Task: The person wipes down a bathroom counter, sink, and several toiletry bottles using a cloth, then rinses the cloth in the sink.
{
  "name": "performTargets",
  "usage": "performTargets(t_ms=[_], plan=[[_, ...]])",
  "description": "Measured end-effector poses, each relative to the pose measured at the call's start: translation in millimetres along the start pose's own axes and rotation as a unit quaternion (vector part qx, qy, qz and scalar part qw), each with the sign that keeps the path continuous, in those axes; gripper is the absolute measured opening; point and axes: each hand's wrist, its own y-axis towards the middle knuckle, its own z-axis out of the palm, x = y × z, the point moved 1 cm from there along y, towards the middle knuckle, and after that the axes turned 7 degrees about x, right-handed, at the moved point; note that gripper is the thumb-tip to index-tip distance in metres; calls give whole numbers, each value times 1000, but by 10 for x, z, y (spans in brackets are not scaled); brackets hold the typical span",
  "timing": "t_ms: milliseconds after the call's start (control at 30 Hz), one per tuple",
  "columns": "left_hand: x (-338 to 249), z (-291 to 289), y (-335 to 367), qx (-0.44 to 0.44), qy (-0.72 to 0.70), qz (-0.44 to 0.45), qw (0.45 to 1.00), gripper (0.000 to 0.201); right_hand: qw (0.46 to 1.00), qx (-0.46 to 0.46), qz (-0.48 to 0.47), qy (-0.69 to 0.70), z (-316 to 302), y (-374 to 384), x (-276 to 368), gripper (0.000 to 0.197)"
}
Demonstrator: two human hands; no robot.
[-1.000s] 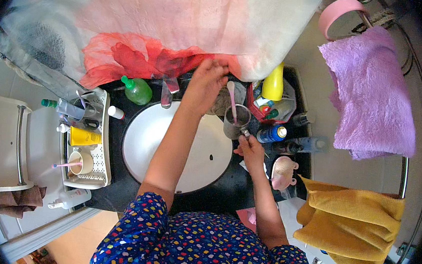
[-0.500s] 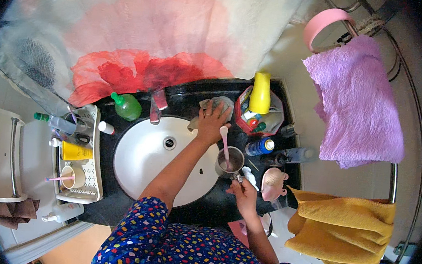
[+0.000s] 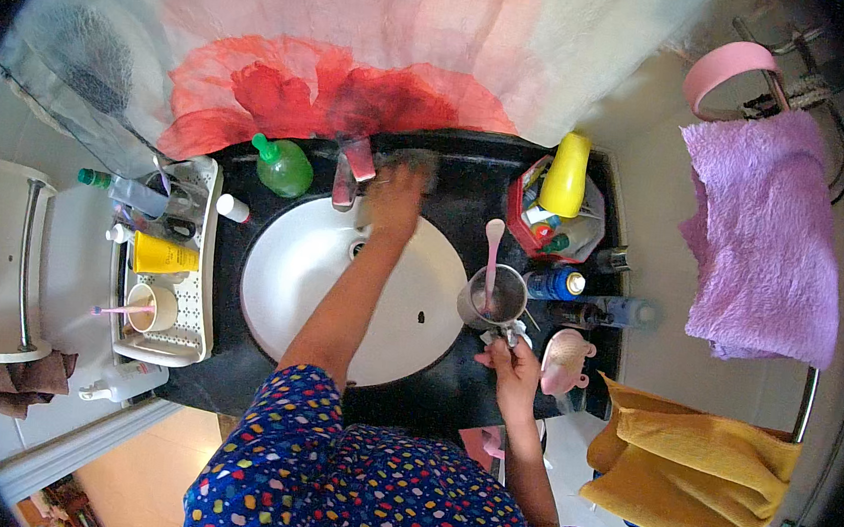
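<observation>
Behind the basin, just right of the tap (image 3: pixel 346 185), my left hand (image 3: pixel 393 201) presses a grey cloth (image 3: pixel 418 168) against the black counter (image 3: pixel 458 191). Motion smears its fingers. My right hand (image 3: pixel 515 365) grips the handle of a grey mug (image 3: pixel 510 293) at the basin's right rim. A pink spoon-shaped stick (image 3: pixel 493 245) stands in the mug, its rounded end upward. My left forearm crosses over the white basin (image 3: pixel 279 291). Beside my right hand lies a pink animal-shaped holder (image 3: pixel 566 361).
A green bottle (image 3: pixel 285 169) and a small white bottle (image 3: pixel 233 209) stand left of the tap. A white rack (image 3: pixel 197 289) holds toiletries. Right of the mug are a blue can (image 3: pixel 555 283), a red-edged box (image 3: pixel 522 207) and a yellow bottle (image 3: pixel 564 176). Purple (image 3: pixel 766 233) and mustard towels (image 3: pixel 695 468) hang at right.
My left hand and the grey cloth have moved left along the back counter toward the tap. My right hand still holds the mug. The whole view has shifted slightly.
</observation>
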Motion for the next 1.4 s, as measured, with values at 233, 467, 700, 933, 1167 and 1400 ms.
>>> performTargets(t_ms=[233,467,700,933,1167,1400], plan=[[-160,-79,62,-1,-31,-125,992,39,998,-30,6,55,59,-39,22,13],[-639,77,37,48,-99,155,982,39,999,-18,-14,36,-57,-95,27,16],[-594,-22,286,83,-67,73,992,41,999,-26,-9,46,-49,-55,70,16],[-390,-77,-315,-23,-296,-11,955,34,995,-15,-17,94,-4,15,55,17],[-133,395,540,-316,-392,-341,794,37,997,-2,7,79,34,18,137,17],[-1069,214,830,146,105,-360,915,49,997,-16,16,80,-43,-43,37,16]])
